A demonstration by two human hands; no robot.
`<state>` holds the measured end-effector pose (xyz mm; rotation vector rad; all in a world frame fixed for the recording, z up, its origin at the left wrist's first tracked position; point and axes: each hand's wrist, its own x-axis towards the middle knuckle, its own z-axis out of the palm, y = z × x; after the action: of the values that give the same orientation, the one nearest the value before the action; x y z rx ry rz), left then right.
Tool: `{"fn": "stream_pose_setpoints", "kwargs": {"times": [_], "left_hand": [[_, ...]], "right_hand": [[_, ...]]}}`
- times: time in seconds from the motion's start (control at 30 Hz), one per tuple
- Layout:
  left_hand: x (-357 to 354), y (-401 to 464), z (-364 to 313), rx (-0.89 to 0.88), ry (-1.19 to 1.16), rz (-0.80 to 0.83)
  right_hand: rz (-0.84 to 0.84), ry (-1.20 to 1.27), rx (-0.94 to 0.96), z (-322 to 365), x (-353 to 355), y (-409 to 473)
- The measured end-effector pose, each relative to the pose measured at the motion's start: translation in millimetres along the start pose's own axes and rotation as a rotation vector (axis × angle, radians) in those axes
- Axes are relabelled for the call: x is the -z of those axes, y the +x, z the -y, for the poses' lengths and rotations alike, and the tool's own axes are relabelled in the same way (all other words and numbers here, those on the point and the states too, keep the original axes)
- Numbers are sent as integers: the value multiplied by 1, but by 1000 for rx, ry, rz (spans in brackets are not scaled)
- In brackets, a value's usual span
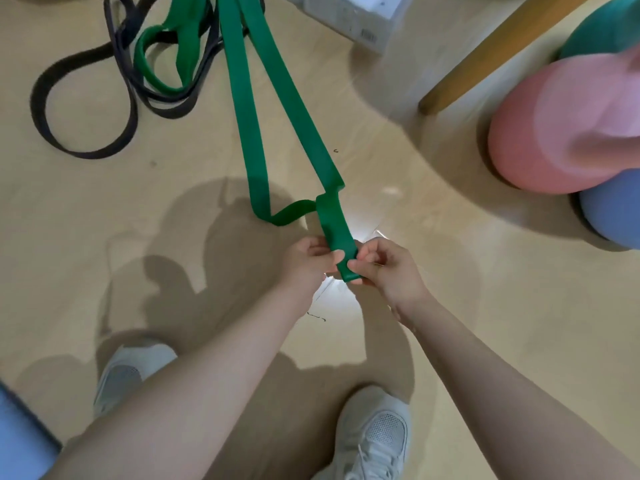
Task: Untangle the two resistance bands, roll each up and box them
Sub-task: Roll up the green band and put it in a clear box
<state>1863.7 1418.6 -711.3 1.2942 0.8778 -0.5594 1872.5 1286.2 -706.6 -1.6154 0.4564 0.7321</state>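
Green flat rubber resistance band (256, 109) runs from the top of the frame down across the pale wood-look floor (433, 237) to both hands, its near end folded over once or twice. Left hand (308, 263) pinches the left edge of that fold, fingers curled round it; right hand (384, 268) pinches the right edge with thumb and fingertips on the doubled end. Rolling looks barely begun: only a short fold, no real coil. Untangling looks partly done at best, since the far loops of the green band lie mixed with the black flat rubber resistance band (83, 109) at top left, black strands crossing over and under green ones; whether they are actually knotted I cannot tell. Black band is unrolled, sprawled in open loops. Nothing is boxed; the white cardboard box (356, 19) sits at the top edge, just right of the green band's far run. Left to do, as I judge: free green from black, roll green, roll black, box both. For room, there is open floor between the hands and the band pile, and to the left. On the right a slanted wooden leg (485, 57) and a cluster of pink (554, 133), blue (609, 216) and teal (602, 29) soft balls crowd the edge. Two white sneakers (374, 434) stand below the hands, near the trailing slack.
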Motion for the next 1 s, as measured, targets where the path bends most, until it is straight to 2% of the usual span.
{"fn": "stream_pose_setpoints", "kwargs": {"times": [0.17,0.37,0.57,0.63,0.77,0.83,0.9,1.0], "left_hand": [[-3,-2,2,-82,-82,-73],[17,-24,-13,123,-161,110],[30,-31,-73,107,-436,54],[29,-35,-104,21,-450,67],[32,-48,-167,-436,-400,162],[36,-50,-175,-559,-441,243],[42,-34,-155,-473,-402,190],[53,28,-96,-143,-159,-71]], "right_hand": [[0,14,113,9,2,-6],[122,-91,98,29,8,-28],[295,-21,70,66,2,-54],[295,42,74,79,-3,-59],[171,196,208,106,-7,-53],[139,165,275,113,-13,-43],[87,84,258,101,-22,-32],[21,-51,89,56,-33,-13]]}}
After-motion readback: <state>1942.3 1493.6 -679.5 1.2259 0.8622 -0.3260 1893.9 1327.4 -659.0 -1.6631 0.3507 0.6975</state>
